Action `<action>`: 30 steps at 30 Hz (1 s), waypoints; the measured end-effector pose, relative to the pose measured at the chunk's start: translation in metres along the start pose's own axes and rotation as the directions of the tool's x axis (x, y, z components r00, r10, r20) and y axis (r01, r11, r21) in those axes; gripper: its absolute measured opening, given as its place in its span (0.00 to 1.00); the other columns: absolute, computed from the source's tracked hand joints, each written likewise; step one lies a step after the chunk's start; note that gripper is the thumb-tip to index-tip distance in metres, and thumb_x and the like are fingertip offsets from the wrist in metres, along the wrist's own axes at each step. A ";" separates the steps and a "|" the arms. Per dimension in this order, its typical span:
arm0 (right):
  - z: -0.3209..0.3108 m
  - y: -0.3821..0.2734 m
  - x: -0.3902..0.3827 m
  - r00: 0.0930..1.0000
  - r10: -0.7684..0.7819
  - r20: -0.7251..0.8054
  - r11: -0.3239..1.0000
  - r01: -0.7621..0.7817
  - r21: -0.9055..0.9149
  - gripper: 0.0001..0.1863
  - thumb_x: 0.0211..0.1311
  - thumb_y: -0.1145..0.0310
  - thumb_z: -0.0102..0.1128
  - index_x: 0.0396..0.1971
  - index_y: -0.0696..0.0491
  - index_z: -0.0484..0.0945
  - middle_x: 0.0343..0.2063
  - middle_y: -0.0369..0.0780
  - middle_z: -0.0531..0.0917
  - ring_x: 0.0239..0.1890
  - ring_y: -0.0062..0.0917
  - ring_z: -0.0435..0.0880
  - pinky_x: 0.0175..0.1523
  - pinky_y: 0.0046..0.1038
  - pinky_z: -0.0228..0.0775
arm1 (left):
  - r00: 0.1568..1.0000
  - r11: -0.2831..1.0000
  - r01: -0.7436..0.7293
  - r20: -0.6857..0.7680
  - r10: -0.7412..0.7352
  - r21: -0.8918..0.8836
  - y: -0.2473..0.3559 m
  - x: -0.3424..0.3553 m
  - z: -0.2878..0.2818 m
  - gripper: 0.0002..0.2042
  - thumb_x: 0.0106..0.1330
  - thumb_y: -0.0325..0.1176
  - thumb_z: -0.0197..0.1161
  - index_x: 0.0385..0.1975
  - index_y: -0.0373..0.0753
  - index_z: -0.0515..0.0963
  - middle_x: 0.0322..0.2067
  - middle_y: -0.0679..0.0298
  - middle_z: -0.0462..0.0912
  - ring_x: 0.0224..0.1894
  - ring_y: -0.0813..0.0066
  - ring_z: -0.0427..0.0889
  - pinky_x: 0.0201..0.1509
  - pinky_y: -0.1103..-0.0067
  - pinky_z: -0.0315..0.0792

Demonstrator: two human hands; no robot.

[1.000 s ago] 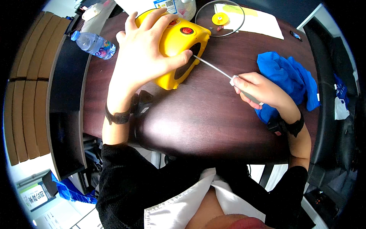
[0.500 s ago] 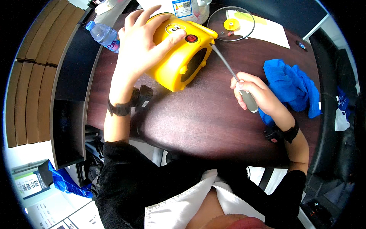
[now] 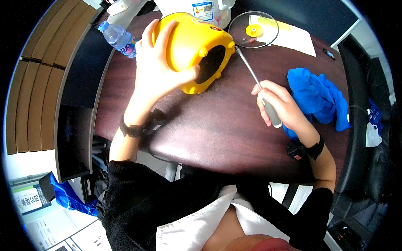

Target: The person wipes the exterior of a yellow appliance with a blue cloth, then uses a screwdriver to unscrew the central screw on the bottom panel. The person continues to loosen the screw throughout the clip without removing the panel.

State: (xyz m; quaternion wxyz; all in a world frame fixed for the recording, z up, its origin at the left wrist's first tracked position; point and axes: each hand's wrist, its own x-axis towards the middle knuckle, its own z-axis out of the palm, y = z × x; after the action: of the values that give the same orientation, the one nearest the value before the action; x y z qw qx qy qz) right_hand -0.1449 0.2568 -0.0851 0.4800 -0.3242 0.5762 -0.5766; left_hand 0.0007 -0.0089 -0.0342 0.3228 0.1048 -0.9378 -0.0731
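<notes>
Right hand (image 3: 276,100) grasping a grey-handled screwdriver (image 3: 271,112), a person brings its tip to the edge of a yellow casing (image 3: 188,44), held tilted toward the far side of a dark table (image 3: 209,129) by the left hand (image 3: 161,69) spread around it. Work looks partway, a yellow disc (image 3: 253,30) lying separate, though what remains cannot be told. Beyond, a white container (image 3: 171,5) bears a blue-edged label (image 3: 202,10) with a square code and print too small to read.

We see the left hand (image 3: 161,69) at 11 o'clock holding a tilted yellow casing (image 3: 190,44) at 12; right hand (image 3: 276,102) at 2 grips a screwdriver (image 3: 253,75), tip by casing edge, contact unclear. Blue cloth (image 3: 316,98) toward 3, bottle (image 3: 121,40) between 10 and 11.
</notes>
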 end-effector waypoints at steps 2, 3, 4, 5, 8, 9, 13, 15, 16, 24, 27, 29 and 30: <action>0.004 -0.006 0.000 1.000 0.006 0.019 0.995 -0.004 -0.103 0.11 0.73 0.67 0.40 0.43 0.57 0.71 0.20 0.34 0.71 0.15 0.15 0.72 0.17 0.17 0.66 | 1.000 0.999 0.008 0.011 -0.007 -0.031 -0.005 0.010 -0.005 0.40 0.41 0.49 0.69 0.59 0.42 0.69 0.60 0.50 0.63 0.61 0.51 0.64 0.64 0.61 0.61; 0.006 -0.009 0.001 0.999 0.011 0.031 0.988 -0.006 -0.153 0.11 0.73 0.67 0.41 0.44 0.57 0.71 0.20 0.33 0.71 0.15 0.14 0.72 0.17 0.17 0.66 | 0.999 0.999 0.025 0.036 -0.024 -0.042 -0.007 0.014 -0.007 0.39 0.42 0.49 0.68 0.58 0.41 0.70 0.59 0.51 0.65 0.61 0.53 0.65 0.64 0.62 0.62; 0.008 -0.013 0.002 0.999 0.034 0.033 0.984 -0.028 -0.177 0.12 0.73 0.67 0.42 0.46 0.57 0.72 0.20 0.32 0.70 0.14 0.13 0.72 0.17 0.16 0.66 | 1.000 0.998 0.025 -0.011 -0.025 -0.052 -0.013 0.017 -0.004 0.38 0.39 0.53 0.68 0.55 0.42 0.73 0.57 0.54 0.68 0.53 0.52 0.69 0.57 0.62 0.68; 0.009 -0.014 0.003 0.998 0.030 0.053 0.979 -0.019 -0.201 0.12 0.73 0.66 0.42 0.47 0.56 0.72 0.20 0.32 0.70 0.14 0.13 0.71 0.17 0.16 0.65 | 1.000 0.997 0.028 0.000 -0.028 -0.075 -0.017 0.020 -0.003 0.38 0.40 0.53 0.68 0.55 0.43 0.73 0.57 0.54 0.68 0.53 0.52 0.69 0.58 0.62 0.68; 0.014 -0.021 0.006 0.994 0.057 0.094 0.964 -0.031 -0.264 0.14 0.73 0.66 0.41 0.50 0.56 0.71 0.19 0.32 0.70 0.13 0.12 0.71 0.16 0.15 0.64 | 0.999 0.990 0.035 0.038 -0.030 -0.138 -0.022 0.024 -0.003 0.38 0.41 0.54 0.67 0.56 0.44 0.74 0.57 0.55 0.69 0.54 0.53 0.69 0.58 0.63 0.68; 0.016 -0.025 0.008 0.991 0.092 0.095 0.958 -0.062 -0.280 0.14 0.73 0.67 0.40 0.51 0.57 0.71 0.19 0.32 0.70 0.13 0.11 0.71 0.15 0.14 0.64 | 0.998 0.987 0.036 0.051 -0.029 -0.158 -0.023 0.026 -0.002 0.38 0.41 0.54 0.67 0.56 0.44 0.74 0.57 0.55 0.69 0.54 0.54 0.69 0.58 0.63 0.68; 0.018 -0.028 0.018 0.987 0.132 0.096 0.944 -0.096 -0.316 0.15 0.73 0.69 0.39 0.53 0.57 0.70 0.19 0.32 0.70 0.12 0.11 0.70 0.14 0.13 0.62 | 0.996 0.975 0.039 0.088 -0.020 -0.220 -0.026 0.031 -0.003 0.37 0.42 0.55 0.66 0.56 0.45 0.74 0.57 0.56 0.70 0.54 0.55 0.69 0.60 0.65 0.66; 0.017 -0.029 0.019 0.985 0.143 0.094 0.941 -0.106 -0.321 0.15 0.73 0.69 0.39 0.53 0.57 0.70 0.19 0.32 0.70 0.12 0.11 0.70 0.14 0.13 0.62 | 0.996 0.970 0.033 0.091 -0.012 -0.240 -0.028 0.031 -0.002 0.37 0.43 0.55 0.66 0.56 0.45 0.74 0.56 0.56 0.71 0.54 0.55 0.69 0.60 0.65 0.65; 0.016 -0.030 0.019 0.984 0.149 0.093 0.940 -0.112 -0.323 0.15 0.73 0.69 0.38 0.53 0.57 0.70 0.19 0.32 0.71 0.12 0.11 0.70 0.14 0.13 0.62 | 0.996 0.969 0.028 0.088 -0.007 -0.244 -0.030 0.030 -0.002 0.36 0.43 0.55 0.66 0.56 0.45 0.74 0.56 0.57 0.71 0.54 0.56 0.69 0.61 0.66 0.65; 0.017 -0.030 0.019 0.990 0.093 0.106 0.948 -0.055 -0.313 0.15 0.74 0.65 0.41 0.53 0.54 0.71 0.19 0.33 0.70 0.10 0.11 0.68 0.13 0.15 0.61 | 0.982 0.950 -0.008 0.177 0.066 -0.312 -0.033 0.035 -0.007 0.34 0.50 0.44 0.63 0.58 0.36 0.69 0.57 0.54 0.67 0.60 0.60 0.67 0.64 0.72 0.61; 0.018 -0.029 0.019 0.991 0.093 0.096 0.947 -0.058 -0.317 0.15 0.74 0.65 0.41 0.52 0.54 0.71 0.19 0.32 0.70 0.10 0.11 0.67 0.13 0.15 0.60 | 0.976 0.915 -0.006 0.198 0.094 -0.404 -0.029 0.040 -0.009 0.34 0.50 0.45 0.62 0.59 0.36 0.69 0.57 0.54 0.67 0.60 0.60 0.68 0.64 0.73 0.61; 0.019 -0.030 0.019 0.992 0.093 0.084 0.944 -0.061 -0.325 0.15 0.74 0.65 0.41 0.52 0.55 0.71 0.19 0.32 0.70 0.10 0.11 0.67 0.13 0.15 0.60 | 0.977 0.922 -0.038 0.180 0.115 -0.385 -0.025 0.041 -0.011 0.33 0.50 0.45 0.62 0.58 0.36 0.70 0.57 0.53 0.68 0.59 0.60 0.69 0.63 0.73 0.62; 0.019 -0.032 0.018 0.993 0.090 0.079 0.942 -0.059 -0.329 0.15 0.74 0.65 0.41 0.51 0.55 0.71 0.19 0.32 0.70 0.10 0.11 0.67 0.13 0.15 0.60 | 0.976 0.944 0.017 0.209 0.056 -0.330 -0.020 0.041 -0.015 0.35 0.49 0.49 0.63 0.58 0.35 0.70 0.56 0.52 0.69 0.59 0.59 0.68 0.63 0.69 0.62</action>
State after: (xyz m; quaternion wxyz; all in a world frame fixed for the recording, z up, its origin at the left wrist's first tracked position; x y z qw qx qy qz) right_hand -0.1385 0.2298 -0.0550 0.4676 -0.4036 0.6524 -0.4391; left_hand -0.0187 -0.0397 -0.0025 0.2331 0.0314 -0.9427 -0.2366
